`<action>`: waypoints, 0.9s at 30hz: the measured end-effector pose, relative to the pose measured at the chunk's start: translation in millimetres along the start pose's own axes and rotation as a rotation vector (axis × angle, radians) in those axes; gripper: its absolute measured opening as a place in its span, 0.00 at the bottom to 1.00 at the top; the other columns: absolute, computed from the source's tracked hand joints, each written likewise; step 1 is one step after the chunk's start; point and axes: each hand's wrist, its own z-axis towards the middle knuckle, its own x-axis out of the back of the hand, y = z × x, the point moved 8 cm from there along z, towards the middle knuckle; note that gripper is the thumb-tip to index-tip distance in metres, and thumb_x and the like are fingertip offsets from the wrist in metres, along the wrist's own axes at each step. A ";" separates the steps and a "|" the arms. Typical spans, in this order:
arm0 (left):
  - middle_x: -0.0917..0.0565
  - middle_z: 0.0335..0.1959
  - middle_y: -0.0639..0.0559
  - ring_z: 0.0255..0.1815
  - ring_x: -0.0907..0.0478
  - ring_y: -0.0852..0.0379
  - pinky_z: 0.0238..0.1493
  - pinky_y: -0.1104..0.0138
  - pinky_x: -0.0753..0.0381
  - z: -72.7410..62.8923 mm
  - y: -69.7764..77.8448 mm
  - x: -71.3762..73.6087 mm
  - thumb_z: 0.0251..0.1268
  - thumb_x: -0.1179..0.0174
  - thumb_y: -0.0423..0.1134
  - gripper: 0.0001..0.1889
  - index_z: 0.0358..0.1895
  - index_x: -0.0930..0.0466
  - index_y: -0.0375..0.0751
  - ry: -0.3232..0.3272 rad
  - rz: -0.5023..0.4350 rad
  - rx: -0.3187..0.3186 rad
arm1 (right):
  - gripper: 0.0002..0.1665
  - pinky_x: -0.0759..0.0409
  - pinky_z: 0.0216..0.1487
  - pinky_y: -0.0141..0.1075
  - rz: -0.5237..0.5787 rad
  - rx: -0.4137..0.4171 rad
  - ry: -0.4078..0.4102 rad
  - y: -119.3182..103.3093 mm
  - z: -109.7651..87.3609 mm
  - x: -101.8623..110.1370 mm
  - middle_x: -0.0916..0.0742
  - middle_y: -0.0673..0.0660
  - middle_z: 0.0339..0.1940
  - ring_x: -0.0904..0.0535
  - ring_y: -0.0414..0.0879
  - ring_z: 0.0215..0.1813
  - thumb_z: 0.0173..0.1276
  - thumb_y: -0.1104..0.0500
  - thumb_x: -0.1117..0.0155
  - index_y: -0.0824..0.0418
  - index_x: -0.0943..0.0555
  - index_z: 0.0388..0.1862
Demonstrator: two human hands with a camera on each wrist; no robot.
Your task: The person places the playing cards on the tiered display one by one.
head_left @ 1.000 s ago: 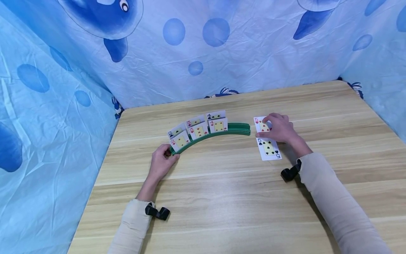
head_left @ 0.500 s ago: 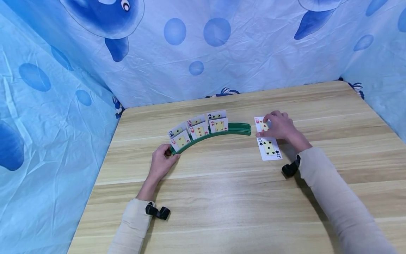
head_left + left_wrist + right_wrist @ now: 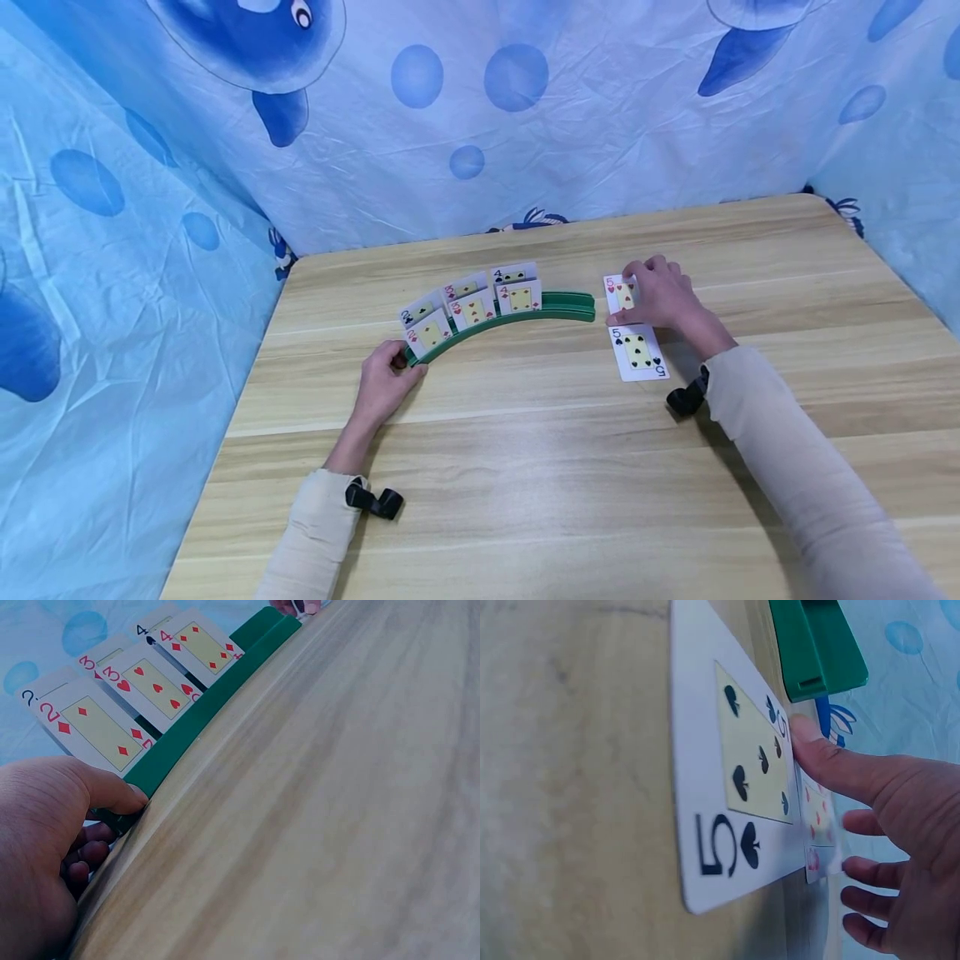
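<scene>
My left hand [image 3: 384, 385] pinches the near left end of a curved green card holder [image 3: 558, 306], thumb in front and fingers behind. Playing cards stand in it in two rows; the front row shows the two of diamonds [image 3: 94, 724], three of hearts [image 3: 154, 688] and four of diamonds [image 3: 196, 646]. Past the holder's right end, my right hand [image 3: 660, 296] spans the five of hearts [image 3: 615, 292], thumb at its near edge and fingers at its far edge. The hand covers much of that card. Just nearer lies the five of spades [image 3: 637, 353], face up.
Everything stands on a wood-grain table [image 3: 510, 483]. A blue dolphin-print sheet [image 3: 570, 150] hangs behind and to the sides. Both wrists carry black camera mounts, a left mount [image 3: 375, 502] and a right mount [image 3: 686, 400].
</scene>
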 end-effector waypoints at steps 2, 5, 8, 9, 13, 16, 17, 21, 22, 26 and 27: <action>0.19 0.42 0.39 0.40 0.27 0.48 0.40 0.70 0.31 0.1 0.6 0.3 0.57 0.31 0.31 0.17 0.50 0.18 0.29 0.001 0.000 0.000 | 0.56 0.37 0.62 0.64 -0.007 0.019 0.039 -2.0 -0.7 3.0 0.34 0.75 0.67 0.39 0.68 0.61 0.50 0.43 0.19 0.64 0.35 0.72; 0.19 0.42 0.39 0.40 0.27 0.48 0.40 0.70 0.31 0.5 1.0 0.4 0.57 0.31 0.31 0.17 0.50 0.18 0.29 0.003 -0.001 -0.002 | 0.62 0.37 0.60 0.62 -0.022 0.044 0.091 -5.5 -1.9 7.9 0.34 0.74 0.65 0.39 0.66 0.58 0.48 0.44 0.17 0.65 0.38 0.75; 0.19 0.42 0.38 0.40 0.27 0.49 0.40 0.70 0.31 1.1 0.6 0.0 0.57 0.31 0.31 0.17 0.50 0.18 0.29 0.003 0.004 -0.002 | 0.64 0.36 0.58 0.60 -0.048 0.058 0.125 -8.1 -2.9 11.8 0.33 0.73 0.62 0.39 0.65 0.55 0.45 0.44 0.16 0.67 0.39 0.75; 0.19 0.42 0.38 0.40 0.27 0.49 0.40 0.70 0.31 1.2 0.6 0.0 0.57 0.31 0.31 0.17 0.50 0.18 0.29 0.002 0.006 -0.003 | 0.64 0.35 0.57 0.59 -0.059 0.061 0.135 -8.2 -2.9 12.7 0.33 0.72 0.61 0.39 0.64 0.55 0.45 0.44 0.16 0.68 0.38 0.75; 0.19 0.42 0.38 0.40 0.27 0.49 0.40 0.70 0.31 1.5 0.4 -0.1 0.57 0.31 0.32 0.17 0.50 0.18 0.29 0.002 0.013 -0.004 | 0.61 0.35 0.56 0.59 -0.093 0.069 0.173 -8.4 -3.1 15.0 0.33 0.71 0.59 0.39 0.63 0.54 0.45 0.45 0.16 0.68 0.35 0.73; 0.19 0.43 0.38 0.40 0.27 0.48 0.40 0.70 0.31 1.2 -0.3 -0.5 0.57 0.31 0.32 0.18 0.51 0.18 0.29 0.000 0.012 0.003 | 0.58 0.34 0.56 0.60 -0.106 0.071 0.201 -8.2 -4.0 16.7 0.33 0.71 0.60 0.38 0.64 0.54 0.46 0.45 0.16 0.67 0.32 0.71; 0.19 0.43 0.38 0.41 0.27 0.48 0.41 0.70 0.31 1.1 -0.7 -0.8 0.57 0.31 0.32 0.18 0.51 0.19 0.29 -0.002 0.012 0.006 | 0.57 0.34 0.57 0.61 -0.105 0.071 0.208 -8.2 -4.4 17.4 0.33 0.71 0.61 0.38 0.64 0.55 0.46 0.46 0.16 0.66 0.32 0.70; 0.19 0.43 0.38 0.41 0.26 0.48 0.41 0.69 0.30 0.5 -2.1 -1.4 0.57 0.31 0.32 0.18 0.51 0.19 0.29 -0.006 0.012 0.018 | 0.54 0.33 0.58 0.65 -0.111 0.074 0.225 -7.6 -5.8 20.2 0.33 0.72 0.66 0.35 0.66 0.57 0.47 0.46 0.16 0.65 0.30 0.68; 0.19 0.43 0.38 0.41 0.26 0.48 0.41 0.69 0.30 0.3 -2.1 -1.4 0.57 0.31 0.32 0.19 0.51 0.19 0.29 -0.006 0.013 0.018 | 0.53 0.32 0.58 0.66 -0.111 0.074 0.224 -7.4 -6.3 20.8 0.33 0.72 0.67 0.34 0.67 0.57 0.47 0.46 0.16 0.65 0.30 0.68; 0.19 0.43 0.38 0.41 0.26 0.48 0.41 0.69 0.30 0.2 -1.8 -1.1 0.57 0.31 0.32 0.19 0.51 0.19 0.29 -0.005 0.012 0.014 | 0.51 0.27 0.53 0.63 -0.114 0.078 0.207 -5.5 -8.2 22.3 0.33 0.72 0.68 0.27 0.65 0.50 0.50 0.45 0.18 0.65 0.30 0.67; 0.19 0.44 0.38 0.41 0.26 0.48 0.41 0.69 0.30 0.2 -1.8 -1.0 0.57 0.31 0.32 0.19 0.51 0.19 0.29 -0.006 0.011 0.014 | 0.50 0.26 0.51 0.61 -0.106 0.078 0.202 -4.9 -8.8 22.6 0.33 0.71 0.67 0.26 0.64 0.48 0.51 0.46 0.19 0.65 0.31 0.67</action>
